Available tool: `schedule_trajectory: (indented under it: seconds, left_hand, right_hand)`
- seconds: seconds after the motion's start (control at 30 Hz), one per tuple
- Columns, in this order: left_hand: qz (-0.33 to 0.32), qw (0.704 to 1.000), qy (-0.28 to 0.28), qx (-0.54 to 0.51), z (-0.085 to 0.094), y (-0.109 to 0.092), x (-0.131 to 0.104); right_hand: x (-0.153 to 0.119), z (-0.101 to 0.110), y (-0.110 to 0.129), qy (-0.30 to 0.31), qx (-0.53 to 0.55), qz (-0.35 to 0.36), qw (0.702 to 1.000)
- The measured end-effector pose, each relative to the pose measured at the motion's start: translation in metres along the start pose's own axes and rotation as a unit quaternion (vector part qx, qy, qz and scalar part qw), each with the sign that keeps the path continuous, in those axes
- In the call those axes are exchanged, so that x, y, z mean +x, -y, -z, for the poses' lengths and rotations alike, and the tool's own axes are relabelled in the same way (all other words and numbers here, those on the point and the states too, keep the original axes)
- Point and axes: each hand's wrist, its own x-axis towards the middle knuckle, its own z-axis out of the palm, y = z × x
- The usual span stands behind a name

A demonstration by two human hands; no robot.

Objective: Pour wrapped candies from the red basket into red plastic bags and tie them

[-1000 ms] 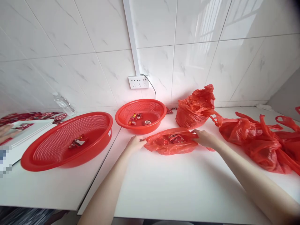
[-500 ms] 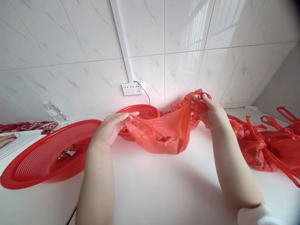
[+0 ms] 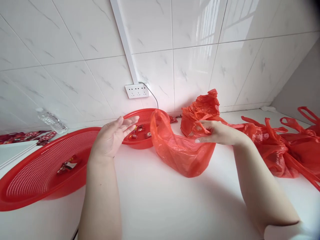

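A thin red plastic bag hangs open-mouthed above the white table, its left handle loop standing up in front of the small basket. My right hand pinches the bag's right side. My left hand holds nothing, its fingers apart and palm turned inward, at the left rim of the small red basket. Several small wrapped pieces lie inside that basket. A crumpled heap of red bags sits behind my right hand.
A large red basket with a few wrapped pieces stands at the left. Behind it lies a clear bottle. Tied red bags sit at the right. A socket strip with a cable is on the tiled wall.
My left hand has let go of the bag and moved slightly left. My right hand has come lower with the bag, whose mouth is wider. The other person's hand at the left is gone from view.
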Motion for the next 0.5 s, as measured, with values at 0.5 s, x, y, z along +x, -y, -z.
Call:
schedule_trajectory:
  seconds: [0.5]
  left_hand:
    - [0.119,0.94,0.238,0.213,-0.065,0.062,0.005]
  right_hand:
    - [-0.013,0.0,-0.015,0.109,-0.217,-0.16,0.957]
